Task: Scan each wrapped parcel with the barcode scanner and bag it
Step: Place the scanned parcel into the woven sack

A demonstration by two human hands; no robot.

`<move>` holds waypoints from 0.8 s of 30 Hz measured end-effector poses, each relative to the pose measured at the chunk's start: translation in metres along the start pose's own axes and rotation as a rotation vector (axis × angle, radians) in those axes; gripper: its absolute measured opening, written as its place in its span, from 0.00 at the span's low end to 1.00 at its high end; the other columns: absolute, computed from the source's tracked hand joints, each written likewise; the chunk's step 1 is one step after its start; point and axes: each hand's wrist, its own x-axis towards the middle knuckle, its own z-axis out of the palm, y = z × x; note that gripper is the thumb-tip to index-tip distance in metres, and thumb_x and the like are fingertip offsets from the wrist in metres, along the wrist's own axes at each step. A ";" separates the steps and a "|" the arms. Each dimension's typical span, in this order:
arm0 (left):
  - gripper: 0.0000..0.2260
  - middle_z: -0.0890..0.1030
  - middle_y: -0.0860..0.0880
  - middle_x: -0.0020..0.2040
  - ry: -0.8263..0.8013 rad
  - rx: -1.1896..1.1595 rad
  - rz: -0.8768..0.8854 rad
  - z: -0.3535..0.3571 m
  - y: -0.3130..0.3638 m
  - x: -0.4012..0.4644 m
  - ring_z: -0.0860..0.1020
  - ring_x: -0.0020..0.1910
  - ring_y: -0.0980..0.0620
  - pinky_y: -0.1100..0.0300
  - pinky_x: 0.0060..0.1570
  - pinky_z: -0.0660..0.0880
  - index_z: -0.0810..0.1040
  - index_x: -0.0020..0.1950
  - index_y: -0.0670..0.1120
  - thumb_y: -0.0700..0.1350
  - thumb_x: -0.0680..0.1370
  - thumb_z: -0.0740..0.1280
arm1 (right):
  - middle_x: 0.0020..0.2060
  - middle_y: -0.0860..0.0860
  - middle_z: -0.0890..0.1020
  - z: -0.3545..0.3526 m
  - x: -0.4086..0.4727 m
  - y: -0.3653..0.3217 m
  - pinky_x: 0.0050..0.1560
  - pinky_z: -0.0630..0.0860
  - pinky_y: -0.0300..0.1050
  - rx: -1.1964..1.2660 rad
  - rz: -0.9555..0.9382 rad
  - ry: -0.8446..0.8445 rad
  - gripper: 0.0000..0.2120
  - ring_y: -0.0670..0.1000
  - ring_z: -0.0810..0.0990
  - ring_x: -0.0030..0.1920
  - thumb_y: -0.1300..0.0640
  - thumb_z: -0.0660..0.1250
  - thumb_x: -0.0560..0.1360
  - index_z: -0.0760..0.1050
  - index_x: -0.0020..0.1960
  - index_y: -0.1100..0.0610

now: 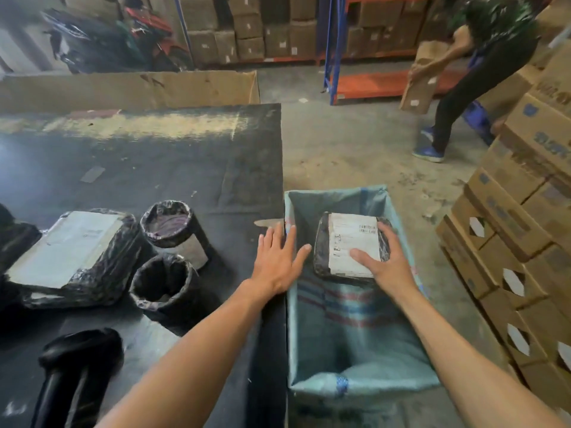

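A flat parcel [346,242] in black wrap with a white barcode label hangs inside the open teal woven bag [355,344] beside the table. My right hand [386,264] is shut on its near right corner. With fingers spread and nothing in it, my left hand [278,257] rests on the table's right edge by the bag's rim. On the dark table [154,168] lie a large flat wrapped parcel [68,251] and two wrapped cylindrical parcels [176,227] [163,282]. The black barcode scanner [77,366] lies at the table's near left.
Stacked cardboard boxes [519,242] rise close on the right of the bag. Another person [482,75] bends with a cardboard box on the concrete floor at the back right. A long open carton [129,88] stands behind the table, and shelving with boxes [247,26] fills the back.
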 end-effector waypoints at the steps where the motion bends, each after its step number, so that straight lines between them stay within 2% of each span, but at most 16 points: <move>1: 0.31 0.47 0.43 0.84 -0.008 0.090 0.040 0.008 -0.007 0.003 0.45 0.83 0.44 0.46 0.80 0.39 0.48 0.84 0.49 0.62 0.85 0.48 | 0.65 0.33 0.76 0.001 0.005 0.011 0.58 0.69 0.22 -0.023 0.037 -0.019 0.44 0.30 0.77 0.61 0.51 0.84 0.68 0.67 0.78 0.46; 3: 0.30 0.45 0.47 0.84 0.030 0.170 0.102 0.018 -0.015 0.004 0.44 0.83 0.47 0.48 0.79 0.37 0.47 0.84 0.49 0.60 0.85 0.45 | 0.70 0.40 0.76 0.005 0.015 0.033 0.65 0.69 0.33 -0.069 0.106 -0.070 0.44 0.41 0.76 0.67 0.49 0.84 0.68 0.66 0.79 0.44; 6: 0.29 0.45 0.49 0.84 0.082 0.184 0.131 0.021 -0.018 0.005 0.45 0.83 0.49 0.49 0.80 0.39 0.45 0.84 0.45 0.53 0.84 0.45 | 0.74 0.46 0.75 0.019 0.029 0.063 0.74 0.69 0.49 -0.133 0.193 -0.135 0.45 0.50 0.74 0.72 0.49 0.84 0.68 0.66 0.79 0.43; 9: 0.28 0.45 0.49 0.84 0.104 0.175 0.126 0.021 -0.016 0.003 0.45 0.83 0.49 0.49 0.80 0.41 0.45 0.84 0.43 0.49 0.85 0.49 | 0.73 0.51 0.77 0.042 0.039 0.087 0.77 0.68 0.58 -0.156 0.280 -0.176 0.45 0.56 0.73 0.74 0.52 0.84 0.69 0.66 0.80 0.44; 11: 0.28 0.45 0.49 0.84 0.100 0.168 0.116 0.019 -0.015 0.002 0.45 0.83 0.50 0.50 0.81 0.40 0.46 0.84 0.43 0.48 0.86 0.50 | 0.72 0.53 0.77 0.059 0.044 0.102 0.77 0.67 0.58 -0.171 0.321 -0.191 0.45 0.59 0.72 0.74 0.53 0.83 0.70 0.65 0.80 0.45; 14: 0.27 0.43 0.49 0.84 0.090 0.168 0.107 0.017 -0.014 0.001 0.43 0.83 0.51 0.51 0.80 0.38 0.46 0.84 0.44 0.48 0.86 0.49 | 0.71 0.53 0.78 0.083 0.051 0.118 0.76 0.69 0.57 -0.145 0.359 -0.203 0.45 0.57 0.76 0.71 0.56 0.84 0.70 0.65 0.81 0.48; 18: 0.27 0.45 0.49 0.84 0.082 0.166 0.099 0.014 -0.012 0.001 0.42 0.83 0.52 0.51 0.81 0.38 0.46 0.84 0.44 0.49 0.87 0.49 | 0.73 0.54 0.77 0.109 0.069 0.134 0.76 0.69 0.57 -0.147 0.401 -0.245 0.47 0.58 0.75 0.72 0.52 0.84 0.69 0.64 0.81 0.46; 24: 0.27 0.47 0.48 0.84 0.091 0.206 0.088 0.015 -0.011 0.000 0.44 0.83 0.53 0.51 0.81 0.40 0.49 0.84 0.44 0.49 0.86 0.51 | 0.72 0.57 0.77 0.137 0.090 0.166 0.75 0.70 0.54 -0.036 0.431 -0.259 0.43 0.57 0.76 0.72 0.63 0.81 0.72 0.64 0.81 0.57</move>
